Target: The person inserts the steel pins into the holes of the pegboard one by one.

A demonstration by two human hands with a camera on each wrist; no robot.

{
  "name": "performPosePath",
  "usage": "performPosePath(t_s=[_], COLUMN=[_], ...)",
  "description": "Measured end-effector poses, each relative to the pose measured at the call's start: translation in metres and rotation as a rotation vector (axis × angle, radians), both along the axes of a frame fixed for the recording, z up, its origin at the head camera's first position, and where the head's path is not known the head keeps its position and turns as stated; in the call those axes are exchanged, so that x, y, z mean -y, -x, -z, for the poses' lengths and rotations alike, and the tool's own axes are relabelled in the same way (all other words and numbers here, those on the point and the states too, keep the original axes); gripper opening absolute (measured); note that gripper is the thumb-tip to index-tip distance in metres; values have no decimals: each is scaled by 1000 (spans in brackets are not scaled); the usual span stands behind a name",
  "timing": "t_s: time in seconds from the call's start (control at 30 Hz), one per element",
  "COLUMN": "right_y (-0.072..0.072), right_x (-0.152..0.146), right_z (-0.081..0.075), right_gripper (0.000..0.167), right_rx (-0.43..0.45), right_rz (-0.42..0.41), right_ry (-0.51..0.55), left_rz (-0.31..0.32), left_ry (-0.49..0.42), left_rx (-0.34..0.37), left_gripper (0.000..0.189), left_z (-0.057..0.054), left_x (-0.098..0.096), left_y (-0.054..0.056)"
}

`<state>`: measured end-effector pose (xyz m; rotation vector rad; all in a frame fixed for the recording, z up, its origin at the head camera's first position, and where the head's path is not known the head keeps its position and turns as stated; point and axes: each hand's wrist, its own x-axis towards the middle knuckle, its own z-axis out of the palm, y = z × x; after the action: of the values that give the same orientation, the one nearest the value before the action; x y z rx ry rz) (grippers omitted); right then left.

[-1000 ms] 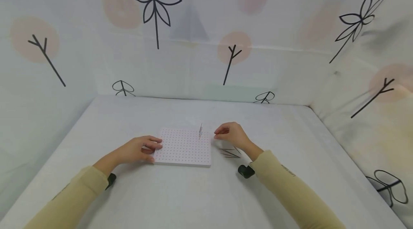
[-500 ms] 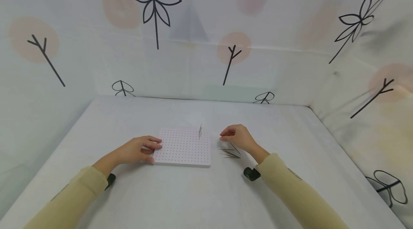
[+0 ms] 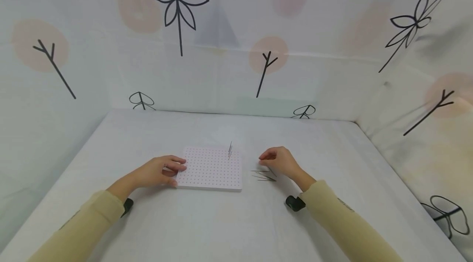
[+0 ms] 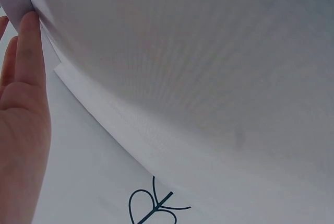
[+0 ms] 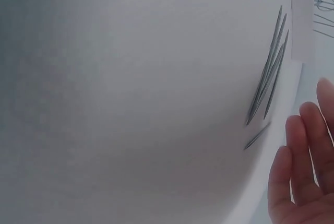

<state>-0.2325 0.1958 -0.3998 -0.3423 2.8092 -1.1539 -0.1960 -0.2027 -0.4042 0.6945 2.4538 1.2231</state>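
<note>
A white pegboard [image 3: 208, 169] with rows of small holes lies flat on the table. Several thin toothpicks [image 3: 230, 151] stand upright near its back right. My left hand [image 3: 160, 171] rests at the board's left side, fingertips on the edge and thumb at the front corner; the left wrist view shows its fingers [image 4: 28, 51] straight against the edge. My right hand [image 3: 281, 161] hovers right of the board, fingers loosely bent, with nothing visible in them. Just below it lie several loose toothpicks [image 3: 264, 175], pointed at both ends; the right wrist view shows these toothpicks [image 5: 266, 72] beside relaxed fingers [image 5: 297, 151].
A white cloth covers the table [image 3: 207, 225]. Patterned fabric walls [image 3: 221, 77] stand at the back and sides. A dark wrist camera [image 3: 295, 203] hangs under the right wrist, and another wrist camera [image 3: 127, 206] under the left.
My right hand has moved away from the board's right edge, rightward and slightly nearer, to over the loose toothpicks. The left hand and the board have stayed in place.
</note>
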Motion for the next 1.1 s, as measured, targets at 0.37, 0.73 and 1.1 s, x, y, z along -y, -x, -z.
performPosePath(t_s=[0.37,0.73,1.1], right_y=[-3,-1,1], right_x=[-13,-22,-26], right_z=[1,3,3], right_gripper=[10,14,7], right_rx=[28,84,138], right_rz=[-27,-2,-66], right_ry=[-11,-98,-80], left_rz=[-5,-12,-3], left_ry=[7,10,-2], left_rx=[0,9,14], left_gripper=[50,49,49], left_z=[1,-1,0], left_x=[1,0,1], left_y=[1,0,0])
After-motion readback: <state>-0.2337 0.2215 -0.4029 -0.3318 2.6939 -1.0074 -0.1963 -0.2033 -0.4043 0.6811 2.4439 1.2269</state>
